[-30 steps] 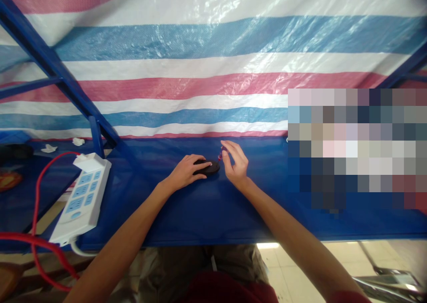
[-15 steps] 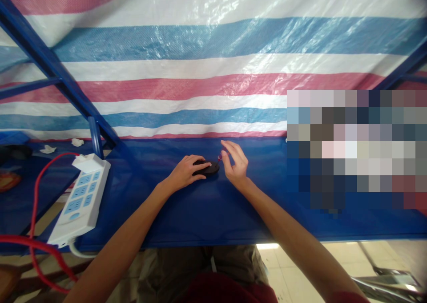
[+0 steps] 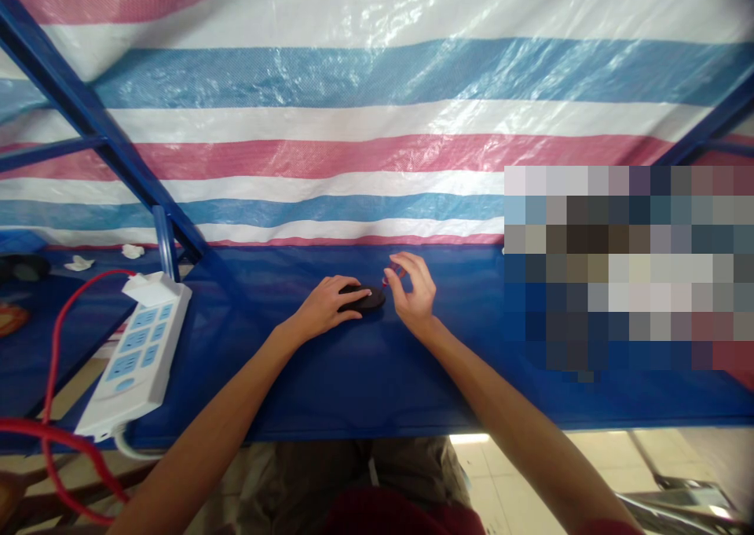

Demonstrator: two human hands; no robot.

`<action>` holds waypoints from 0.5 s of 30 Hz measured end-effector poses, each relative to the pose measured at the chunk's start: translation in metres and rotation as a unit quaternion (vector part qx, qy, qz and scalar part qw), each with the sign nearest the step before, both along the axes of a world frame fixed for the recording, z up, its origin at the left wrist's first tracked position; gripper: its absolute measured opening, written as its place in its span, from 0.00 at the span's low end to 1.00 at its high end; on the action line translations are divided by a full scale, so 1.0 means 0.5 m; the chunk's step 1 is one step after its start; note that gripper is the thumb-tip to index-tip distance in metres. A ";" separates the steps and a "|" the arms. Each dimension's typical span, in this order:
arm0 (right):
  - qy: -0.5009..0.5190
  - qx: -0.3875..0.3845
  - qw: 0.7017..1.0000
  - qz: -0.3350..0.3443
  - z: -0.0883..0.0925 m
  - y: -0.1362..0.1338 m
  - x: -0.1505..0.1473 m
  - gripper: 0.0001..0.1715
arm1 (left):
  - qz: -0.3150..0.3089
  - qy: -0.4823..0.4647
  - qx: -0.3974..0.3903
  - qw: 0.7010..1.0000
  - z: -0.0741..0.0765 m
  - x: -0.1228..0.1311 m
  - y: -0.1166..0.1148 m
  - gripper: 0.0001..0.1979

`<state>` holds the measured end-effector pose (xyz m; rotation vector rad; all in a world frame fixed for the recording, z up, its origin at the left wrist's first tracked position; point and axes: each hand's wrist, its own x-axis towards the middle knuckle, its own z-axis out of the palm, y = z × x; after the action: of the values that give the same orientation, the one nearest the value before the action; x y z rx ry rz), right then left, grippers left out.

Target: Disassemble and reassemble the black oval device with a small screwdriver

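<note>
Two bare hands meet near the middle of the frame over a glossy dark-blue tabletop. On the centre-left side, the left hand lies on a flat black oval object, its fingers over the top and its thumb along the near edge, gripping it against the surface. Just right of it, the right hand is raised, thumb and fingertips closed around the red-and-purple handle of a small slim tool; its thin dark shaft slants down to the right end of the black oval, though whether the tip touches is too small to tell. At the left of the frame rests a long white power strip with pale-blue sockets, a white block plug at its far end and a red cable looping away from it. Two crumpled white scraps lie at the far left. A shiny red, white and blue striped plastic sheet fills the upper frame, crossed at upper left by a blue metal bar. Pale floor tiles show at lower right.
</note>
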<state>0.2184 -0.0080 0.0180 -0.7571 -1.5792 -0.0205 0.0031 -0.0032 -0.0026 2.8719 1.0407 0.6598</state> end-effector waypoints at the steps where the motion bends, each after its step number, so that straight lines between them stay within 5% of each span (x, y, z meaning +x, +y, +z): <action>1: -0.004 -0.002 1.000 0.001 0.000 0.000 0.000 0.14 | -0.001 -0.001 0.000 1.000 0.001 0.000 0.000 0.23; 15: 0.008 0.000 1.000 0.007 -0.002 0.002 0.003 0.14 | 0.000 -0.007 -0.001 1.000 -0.001 0.000 0.000 0.22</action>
<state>0.2198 -0.0072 0.0168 -0.7448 -1.5692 -0.0037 0.0031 -0.0030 -0.0032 2.8604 1.0390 0.6772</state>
